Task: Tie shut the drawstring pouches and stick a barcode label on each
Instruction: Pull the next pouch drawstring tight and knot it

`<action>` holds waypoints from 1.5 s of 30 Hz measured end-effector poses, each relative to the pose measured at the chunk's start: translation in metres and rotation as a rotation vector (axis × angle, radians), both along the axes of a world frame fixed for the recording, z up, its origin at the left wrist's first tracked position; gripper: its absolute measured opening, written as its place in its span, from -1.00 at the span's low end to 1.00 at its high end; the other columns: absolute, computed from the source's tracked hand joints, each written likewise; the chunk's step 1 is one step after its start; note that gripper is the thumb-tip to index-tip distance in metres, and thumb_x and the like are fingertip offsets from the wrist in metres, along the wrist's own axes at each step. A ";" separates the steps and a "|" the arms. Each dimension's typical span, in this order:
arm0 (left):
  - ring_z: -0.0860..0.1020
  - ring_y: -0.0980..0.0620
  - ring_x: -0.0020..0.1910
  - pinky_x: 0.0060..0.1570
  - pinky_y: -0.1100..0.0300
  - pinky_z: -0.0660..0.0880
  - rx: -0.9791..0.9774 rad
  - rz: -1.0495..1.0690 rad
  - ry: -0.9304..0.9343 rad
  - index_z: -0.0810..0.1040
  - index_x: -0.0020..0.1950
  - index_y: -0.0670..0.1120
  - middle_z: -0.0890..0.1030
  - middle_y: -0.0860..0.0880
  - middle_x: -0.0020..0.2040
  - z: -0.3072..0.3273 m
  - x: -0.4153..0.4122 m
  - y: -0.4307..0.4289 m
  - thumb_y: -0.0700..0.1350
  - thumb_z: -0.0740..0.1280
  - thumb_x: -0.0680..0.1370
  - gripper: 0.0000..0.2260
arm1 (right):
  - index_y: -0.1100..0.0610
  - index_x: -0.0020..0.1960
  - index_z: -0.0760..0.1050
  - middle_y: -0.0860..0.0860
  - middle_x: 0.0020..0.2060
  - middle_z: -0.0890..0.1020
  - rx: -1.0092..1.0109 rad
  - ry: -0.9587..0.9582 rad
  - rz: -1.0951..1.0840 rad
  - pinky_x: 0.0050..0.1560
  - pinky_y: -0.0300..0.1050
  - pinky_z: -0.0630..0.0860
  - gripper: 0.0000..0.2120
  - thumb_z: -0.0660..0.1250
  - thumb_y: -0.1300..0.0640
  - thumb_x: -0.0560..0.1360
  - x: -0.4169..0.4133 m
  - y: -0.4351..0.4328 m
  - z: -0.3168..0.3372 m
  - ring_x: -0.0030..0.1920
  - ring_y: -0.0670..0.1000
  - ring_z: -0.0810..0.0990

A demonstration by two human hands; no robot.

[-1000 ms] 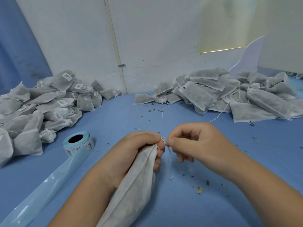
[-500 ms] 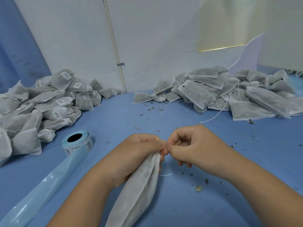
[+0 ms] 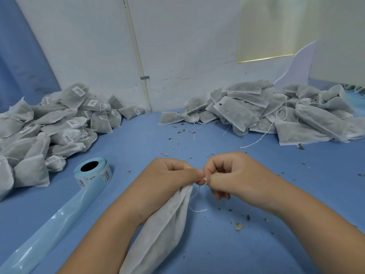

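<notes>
- the pouch hangs below the left hand; its gathered neck sits inside that hand's curled fingers and its body runs down between the forearms.
- the right hand, fingers curled tight, pinches the white drawstring just beside the left thumb tip; a loose end trails under it onto the bench.
- the label roll stands to the left of the left hand.
- labelled pouches are heaped well beyond it on the left, and unlabelled pouches beyond the right hand; dark filling shows through their fabric.
</notes>
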State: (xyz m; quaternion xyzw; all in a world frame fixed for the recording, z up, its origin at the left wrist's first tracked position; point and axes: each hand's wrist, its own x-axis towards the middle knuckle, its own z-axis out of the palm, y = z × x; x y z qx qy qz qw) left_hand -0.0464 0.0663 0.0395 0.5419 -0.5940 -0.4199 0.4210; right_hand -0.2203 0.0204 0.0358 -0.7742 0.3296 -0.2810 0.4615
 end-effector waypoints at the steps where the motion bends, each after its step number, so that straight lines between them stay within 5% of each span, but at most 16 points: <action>1: 0.42 -0.05 -0.43 -0.29 0.01 0.39 -0.023 -0.002 -0.015 0.69 -0.31 -0.05 0.49 -0.21 -0.35 0.001 -0.001 0.001 0.18 0.47 0.19 -0.70 | 0.04 -0.33 0.54 0.00 -0.49 0.57 0.005 0.008 0.008 -0.29 -0.11 0.43 -0.82 0.31 -0.04 0.16 0.000 0.000 0.000 -0.39 -0.05 0.48; 4: 0.57 -0.11 -0.18 0.05 -0.11 0.51 -0.083 0.038 -0.067 0.64 -0.39 -0.02 0.64 -0.27 -0.12 0.001 -0.002 0.000 0.15 0.46 0.23 -0.76 | 0.04 -0.32 0.54 -0.01 -0.49 0.59 0.019 0.012 0.012 -0.26 -0.11 0.45 -0.89 0.28 0.03 0.24 -0.001 -0.002 -0.001 -0.40 -0.04 0.48; 11: 0.57 0.20 -0.23 -0.20 0.45 0.44 -0.129 0.077 0.035 0.66 -0.29 -0.06 0.67 0.04 -0.26 -0.003 0.002 -0.002 -0.08 0.41 0.48 -0.84 | 0.04 -0.30 0.55 -0.04 -0.42 0.60 0.103 -0.137 -0.051 -0.34 -0.16 0.46 -0.91 0.32 0.14 0.37 0.001 -0.006 -0.003 -0.39 -0.03 0.59; 15: 0.56 0.23 -0.26 -0.21 0.47 0.43 -0.150 0.074 0.027 0.65 -0.32 -0.02 0.64 0.09 -0.30 -0.004 0.001 -0.003 -0.10 0.38 0.51 -0.80 | 0.11 -0.21 0.56 0.03 -0.30 0.67 0.142 -0.246 -0.073 -0.35 -0.19 0.49 -0.94 0.41 0.16 0.41 0.002 -0.005 -0.003 -0.33 0.00 0.64; 20: 0.54 0.23 -0.26 -0.20 0.46 0.42 -0.155 0.089 -0.043 0.65 -0.27 -0.03 0.62 0.11 -0.31 -0.005 0.000 -0.003 -0.05 0.38 0.52 -0.82 | 0.17 -0.14 0.53 0.05 -0.38 0.66 0.089 -0.256 -0.132 -0.33 -0.20 0.51 -0.89 0.45 0.23 0.39 0.005 -0.002 -0.004 -0.34 -0.02 0.64; 23: 0.56 0.22 -0.22 -0.12 0.35 0.41 -0.159 0.101 -0.082 0.64 -0.27 -0.03 0.63 0.12 -0.30 -0.006 -0.001 -0.004 -0.05 0.37 0.53 -0.81 | 0.08 -0.18 0.58 0.01 -0.39 0.66 -0.054 -0.182 -0.211 -0.29 -0.09 0.51 -0.92 0.44 0.21 0.38 0.007 -0.002 -0.006 -0.35 0.10 0.61; 27: 0.56 0.23 -0.22 -0.15 0.37 0.41 -0.185 0.125 -0.147 0.63 -0.27 0.00 0.63 0.14 -0.30 -0.007 -0.003 -0.004 -0.04 0.36 0.53 -0.82 | 0.03 -0.28 0.64 -0.04 -0.48 0.58 -0.245 -0.129 -0.258 -0.43 -0.32 0.37 -0.92 0.42 0.19 0.35 0.009 0.000 -0.008 -0.49 -0.13 0.44; 30: 0.58 0.22 -0.20 -0.15 0.43 0.43 -0.207 0.143 -0.198 0.63 -0.24 0.01 0.65 0.13 -0.26 -0.007 -0.003 -0.003 -0.03 0.36 0.52 -0.84 | 0.02 -0.30 0.64 0.00 -0.44 0.61 -0.300 -0.059 -0.254 -0.42 -0.24 0.41 -0.88 0.38 0.16 0.38 0.009 0.001 -0.010 -0.48 -0.06 0.48; 35: 0.44 0.31 -0.46 -0.43 0.47 0.31 -0.230 0.236 -0.265 0.61 -0.31 0.01 0.58 0.19 -0.39 -0.007 -0.004 -0.002 -0.02 0.39 0.51 -0.81 | 0.05 -0.29 0.60 -0.02 -0.42 0.62 -0.191 -0.003 -0.224 -0.40 -0.27 0.46 -0.82 0.34 0.11 0.48 0.008 -0.001 -0.008 -0.49 -0.20 0.57; 38: 0.35 0.30 -0.61 -0.57 0.48 0.21 -0.239 0.277 -0.268 0.60 -0.32 -0.02 0.45 0.28 -0.56 -0.006 -0.007 -0.001 -0.04 0.41 0.51 -0.80 | 0.05 -0.29 0.59 -0.10 -0.46 0.61 -0.117 0.004 -0.190 -0.33 -0.11 0.52 -0.81 0.31 0.05 0.47 0.007 -0.001 -0.006 -0.47 -0.18 0.56; 45: 0.34 0.27 -0.58 -0.53 0.50 0.22 -0.273 0.284 -0.222 0.66 -0.32 0.01 0.50 0.24 -0.53 -0.006 -0.008 0.000 -0.04 0.43 0.50 -0.81 | 0.04 -0.26 0.60 -0.11 -0.44 0.61 -0.040 0.015 -0.153 -0.31 -0.14 0.48 -0.81 0.31 0.06 0.50 0.006 0.000 -0.004 -0.43 -0.12 0.56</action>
